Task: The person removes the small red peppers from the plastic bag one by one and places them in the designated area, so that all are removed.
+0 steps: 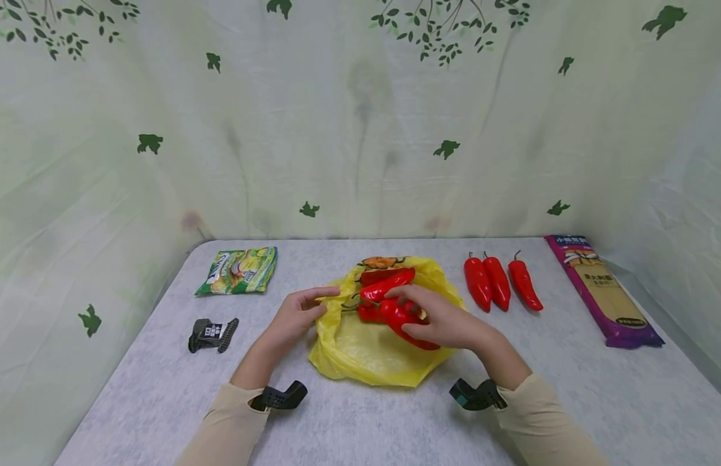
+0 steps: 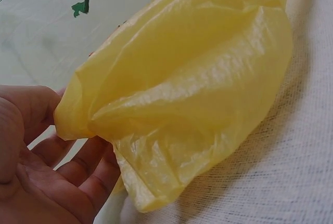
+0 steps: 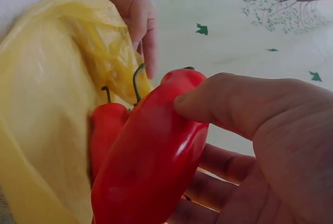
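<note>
A yellow plastic bag point(image 1: 366, 359) lies with its mouth spread on the table, several red chili peppers point(image 1: 386, 285) inside it. My left hand point(image 1: 299, 317) pinches the bag's left rim between thumb and fingers; the left wrist view shows the yellow film point(image 2: 171, 89) drawn up there. Over the bag's opening, my right hand point(image 1: 439, 317) grips a glossy red chili pepper point(image 3: 151, 146), thumb on its near side and fingers beneath. Behind that pepper, a smaller-looking one point(image 3: 106, 125) with a green stem shows against the bag.
Three red chili peppers point(image 1: 496, 283) lie side by side right of the bag. A purple noodle packet point(image 1: 605, 291) is at the far right. On the left are a green snack packet point(image 1: 238, 270) and a small black wrapped packet point(image 1: 213, 335). A leaf-printed curtain point(image 1: 360, 129) hangs behind.
</note>
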{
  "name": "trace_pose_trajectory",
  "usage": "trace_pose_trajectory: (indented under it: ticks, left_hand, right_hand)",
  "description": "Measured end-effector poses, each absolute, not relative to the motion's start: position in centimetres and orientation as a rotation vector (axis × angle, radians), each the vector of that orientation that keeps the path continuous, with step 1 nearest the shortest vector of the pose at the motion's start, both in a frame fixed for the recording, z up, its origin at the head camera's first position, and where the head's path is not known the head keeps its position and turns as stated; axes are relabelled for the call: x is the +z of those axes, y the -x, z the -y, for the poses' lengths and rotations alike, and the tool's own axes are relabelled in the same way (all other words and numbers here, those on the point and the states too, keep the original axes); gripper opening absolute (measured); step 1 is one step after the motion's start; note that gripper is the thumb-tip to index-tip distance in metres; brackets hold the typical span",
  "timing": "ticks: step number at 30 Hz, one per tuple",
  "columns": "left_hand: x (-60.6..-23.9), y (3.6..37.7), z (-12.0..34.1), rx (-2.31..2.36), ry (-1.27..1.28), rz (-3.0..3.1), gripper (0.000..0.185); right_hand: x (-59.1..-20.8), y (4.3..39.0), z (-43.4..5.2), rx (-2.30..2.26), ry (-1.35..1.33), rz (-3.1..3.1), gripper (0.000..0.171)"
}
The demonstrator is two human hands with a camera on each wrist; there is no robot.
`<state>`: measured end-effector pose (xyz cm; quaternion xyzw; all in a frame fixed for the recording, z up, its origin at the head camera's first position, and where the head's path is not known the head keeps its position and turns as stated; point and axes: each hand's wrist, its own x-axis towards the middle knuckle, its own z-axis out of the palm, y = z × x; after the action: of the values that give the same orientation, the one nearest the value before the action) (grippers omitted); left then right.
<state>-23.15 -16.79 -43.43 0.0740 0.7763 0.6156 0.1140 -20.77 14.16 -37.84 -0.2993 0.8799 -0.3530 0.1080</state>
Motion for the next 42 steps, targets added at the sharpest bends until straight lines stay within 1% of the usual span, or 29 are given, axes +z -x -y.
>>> trace_pose_trajectory:
  ticks: [8,14,21,26,42]
  left_hand:
    - [-43.4,23.2,16.8,1.790,-0.194,-2.287,0.039]
    - [-43.5,23.3,16.9,1.768,-0.181,-2.297,0.039]
    - [-43.5,23.4,17.1,1.763,-0.185,-2.298,0.039]
    - [-43.6,23.4,17.1,1.775,-0.185,-2.289,0.039]
    - [-43.5,23.3,17.0,1.783,-0.205,-2.293,0.038]
  right_hand:
    - [-36.9,20.6,-14.8,-1.078,0.926,-2.617,0.058]
    - [-36.3,20.7,-15.4,-1.112,0.879,-2.643,0.060]
    - [-35.7,21.0,-16.6,-1.235,0.791,-2.661,0.067]
    - [-35.4,21.4,-17.7,-1.306,0.770,-2.738,0.064]
    - [-35.5,22.6,-21.1,-1.487,0.458,-2.974,0.064]
